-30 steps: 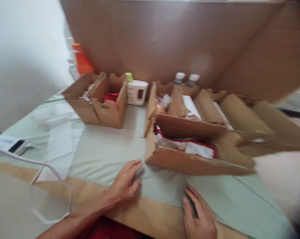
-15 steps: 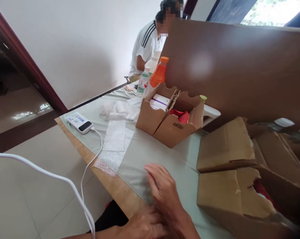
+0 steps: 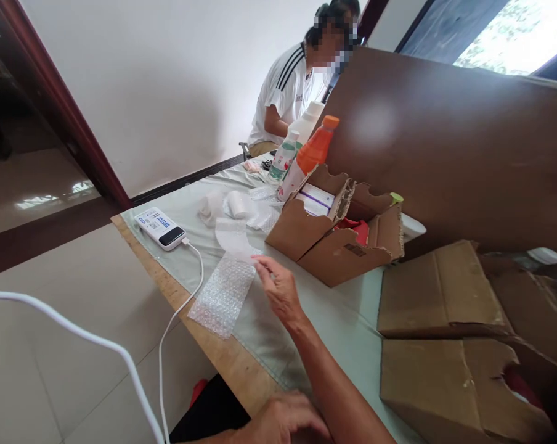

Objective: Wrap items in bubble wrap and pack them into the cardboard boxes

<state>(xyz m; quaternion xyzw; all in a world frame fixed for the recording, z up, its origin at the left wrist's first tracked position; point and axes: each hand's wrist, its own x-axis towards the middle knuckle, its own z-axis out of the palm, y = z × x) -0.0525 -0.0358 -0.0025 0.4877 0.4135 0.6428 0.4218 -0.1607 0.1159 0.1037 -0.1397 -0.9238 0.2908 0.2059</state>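
Note:
My right hand [image 3: 281, 290] reaches over the table, its thumb and fingers pinching the near right corner of a thin translucent plastic sheet [image 3: 235, 237]. That sheet curves up, partly lifted off a strip of bubble wrap [image 3: 223, 296] lying flat on the cloth. At the table's front edge, my left hand [image 3: 288, 419] is low in the view beside my right forearm. Its fingers are smeared by motion, so I cannot make out whether they hold anything.
A white power bank [image 3: 161, 229] with a cable lies at the left edge. Cardboard bins [image 3: 306, 228] stand behind, with an orange-capped bottle [image 3: 315, 148] and crumpled clear wrap [image 3: 260, 209]. More cardboard boxes [image 3: 440, 296] crowd the right. A person [image 3: 283, 92] sits at the far end.
My right hand has moved forward from beside the left hand and taken hold of the thin sheet, which lay flat on the bubble wrap. My left hand stays near the front edge.

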